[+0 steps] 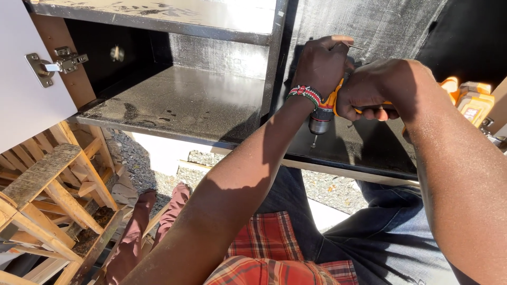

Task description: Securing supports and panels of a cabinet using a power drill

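Black cabinet point(211, 100), open-fronted, lit hard by sun. All places below taken from the cabinet's upright divider point(274, 58).

Right of divider: orange drill point(330, 108), nose down, bit point(315, 140) pointing at the compartment floor just right of the divider's foot. Tip close to the surface; contact not clear. Right hand point(377, 89) clamped round the drill's grip, fingers curled under. Left hand point(322, 63) closed over the drill's top end, pressing down from above, likely to steady the tool and add weight along the bit. A thin pin or screw point(355, 47) pinched at the left fingertips, sticking out sideways, probably kept ready there. Beaded wristband point(305, 95) on the left wrist. Hands touching each other, stacked on the one tool.

Far right of divider: a second orange tool or battery pack point(472, 100), well apart from the hands, partly hidden by the right forearm.

Left of divider: wide compartment, dusty black shelf floor point(179, 105), nothing on it. At its far left, a white door point(26, 79) swung open, metal hinge point(55, 64) showing.

Edges and room: drill sits near the front lip of the right compartment; back wall close behind the hands, divider tight on the left. Little sideways play; up and outward toward the body free.

Below the cabinet: gravel point(327, 187), a wooden frame point(58, 200) at lower left, knees in dark jeans point(380, 232).
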